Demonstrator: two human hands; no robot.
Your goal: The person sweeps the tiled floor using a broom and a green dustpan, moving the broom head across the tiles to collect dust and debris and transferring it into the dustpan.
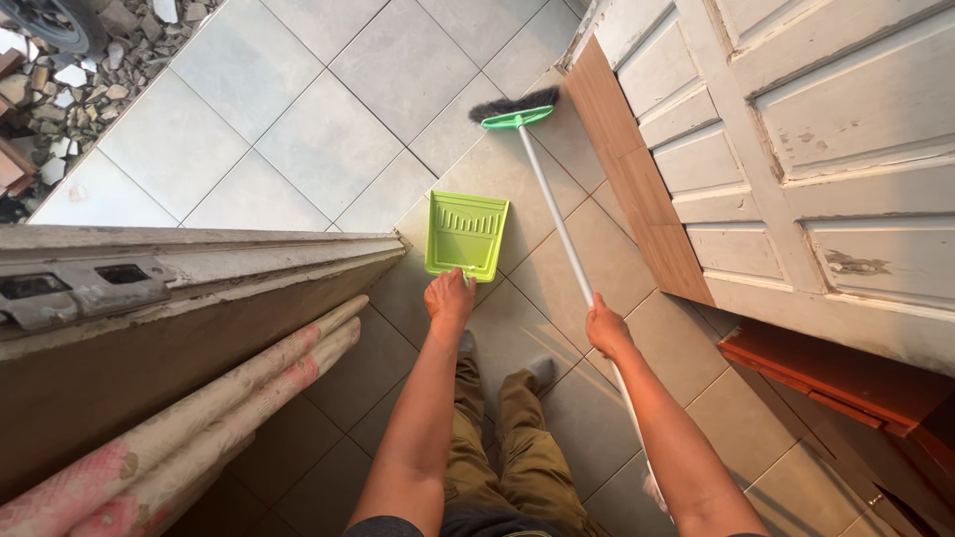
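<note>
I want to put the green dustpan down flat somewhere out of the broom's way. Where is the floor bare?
Bare tiles stretch left of the broom head, beyond the dustpan, up to the rubble strip. It is crowded along the white door by the broom handle, and near the feet.

Warm, low daylight comes in from the upper left, leaving the outdoor tiles (298,109) bright and pale. The door (796,149) glows softly; the forearms look orange-tinted. Near the bottom edge the floor sinks into brown shadow. Focus is sharp throughout, with wide-angle bending of straight lines toward the edges.
</note>
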